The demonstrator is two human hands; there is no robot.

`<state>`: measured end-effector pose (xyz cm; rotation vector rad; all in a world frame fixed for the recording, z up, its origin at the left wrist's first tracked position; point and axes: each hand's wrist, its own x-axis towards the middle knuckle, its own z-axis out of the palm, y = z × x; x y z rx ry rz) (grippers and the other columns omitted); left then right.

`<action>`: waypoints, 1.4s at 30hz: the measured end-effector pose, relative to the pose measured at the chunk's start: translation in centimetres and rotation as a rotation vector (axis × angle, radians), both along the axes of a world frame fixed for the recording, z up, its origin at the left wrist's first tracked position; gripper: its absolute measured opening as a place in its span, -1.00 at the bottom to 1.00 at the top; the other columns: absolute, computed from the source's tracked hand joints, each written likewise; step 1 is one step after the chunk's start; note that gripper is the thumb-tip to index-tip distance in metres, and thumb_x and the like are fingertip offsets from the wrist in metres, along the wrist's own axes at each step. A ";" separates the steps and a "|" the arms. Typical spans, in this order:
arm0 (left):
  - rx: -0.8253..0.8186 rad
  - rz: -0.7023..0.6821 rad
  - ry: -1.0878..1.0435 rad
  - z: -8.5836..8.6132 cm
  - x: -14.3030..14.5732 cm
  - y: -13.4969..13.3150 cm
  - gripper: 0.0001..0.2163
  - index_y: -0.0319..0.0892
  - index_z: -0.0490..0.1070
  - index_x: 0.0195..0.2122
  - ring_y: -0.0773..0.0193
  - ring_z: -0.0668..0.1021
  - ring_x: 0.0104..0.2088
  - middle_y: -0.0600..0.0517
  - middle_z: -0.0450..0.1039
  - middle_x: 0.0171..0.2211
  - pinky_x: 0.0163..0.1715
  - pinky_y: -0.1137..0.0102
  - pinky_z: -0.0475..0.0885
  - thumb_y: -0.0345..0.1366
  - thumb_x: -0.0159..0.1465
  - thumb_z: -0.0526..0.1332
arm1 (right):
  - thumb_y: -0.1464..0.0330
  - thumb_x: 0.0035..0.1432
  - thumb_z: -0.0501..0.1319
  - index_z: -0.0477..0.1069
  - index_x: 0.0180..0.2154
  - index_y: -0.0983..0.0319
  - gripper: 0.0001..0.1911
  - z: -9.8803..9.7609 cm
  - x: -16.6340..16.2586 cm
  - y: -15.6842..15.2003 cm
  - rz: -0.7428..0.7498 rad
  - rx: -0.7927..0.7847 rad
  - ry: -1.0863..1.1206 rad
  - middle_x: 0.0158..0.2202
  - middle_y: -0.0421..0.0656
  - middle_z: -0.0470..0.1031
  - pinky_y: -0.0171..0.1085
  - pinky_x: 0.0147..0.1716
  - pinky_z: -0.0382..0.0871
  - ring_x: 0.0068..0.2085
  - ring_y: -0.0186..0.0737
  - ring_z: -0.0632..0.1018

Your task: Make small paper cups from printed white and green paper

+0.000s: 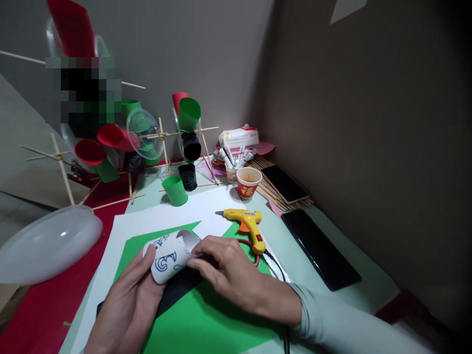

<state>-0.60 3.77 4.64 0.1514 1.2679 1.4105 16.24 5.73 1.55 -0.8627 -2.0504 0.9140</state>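
One white, blue-swirled paper tube (168, 258), held tilted above black paper (184, 285) and green paper (210, 319); grasped near one end by the left hand (131, 292), pinched at the opposite edge by the right hand (230, 270). Just beyond, a yellow glue gun (251, 227); farther back, green tube (175, 191) beside black tube (188, 178).

You have two hands in view, a left hand (127, 300) and a right hand (232, 275), and one patterned white tube (165, 263). Before you, count one yellow glue gun (249, 223), two dark-screened devices (320, 248), two cups (246, 191), one green tube (175, 191) and one black tube (188, 177) standing on the tabletop (295, 265), and one soft packet (240, 137). You cannot count the markers (241, 156) or loose sticks (271, 194) exactly; they overlap.
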 end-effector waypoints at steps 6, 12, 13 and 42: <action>-0.012 -0.025 0.042 -0.4 -0.1 0.0 -0.71 -0.07 0.59 0.07 -0.07 0.70 0.00 -0.10 0.71 -0.11 -0.16 0.21 0.74 -0.26 0.40 0.18 | 0.28 0.42 0.22 0.49 -0.31 0.24 -0.75 -0.5 -0.1 -0.1 -0.046 -0.041 0.062 -0.40 -0.21 0.51 -0.33 -0.34 0.25 -0.41 -0.30 0.42; 0.056 -0.125 -0.027 -1.3 -0.8 0.2 -0.59 -0.05 0.53 0.17 -0.15 0.66 0.09 -0.13 0.69 -0.02 -0.03 0.09 0.69 -0.06 0.34 0.28 | 0.35 0.38 0.22 0.40 -0.41 0.23 -0.75 -0.3 -0.2 -0.2 -0.063 -0.049 0.034 -0.46 -0.25 0.40 -0.34 -0.39 0.17 -0.44 -0.34 0.36; 0.056 -0.136 -0.056 -1.4 -0.9 0.2 -0.58 -0.05 0.52 0.18 -0.15 0.65 0.10 -0.13 0.68 0.00 -0.01 0.08 0.68 -0.06 0.34 0.28 | 0.36 0.36 0.23 0.38 -0.42 0.23 -0.74 -0.3 -0.2 -0.2 -0.064 -0.055 0.033 -0.47 -0.26 0.40 -0.35 -0.40 0.16 -0.44 -0.35 0.36; 0.037 -0.071 0.234 -2.3 -0.1 -0.7 -0.68 -0.14 0.67 -0.18 -0.13 0.49 0.25 -0.11 0.65 -0.02 -0.26 0.52 0.65 -0.42 -0.01 0.46 | 0.42 0.13 0.24 0.14 -0.55 0.20 -0.69 -1.0 -0.7 -0.9 -0.269 -0.081 0.026 -0.57 -0.33 0.25 -0.28 -0.46 -0.03 -0.51 -0.39 0.21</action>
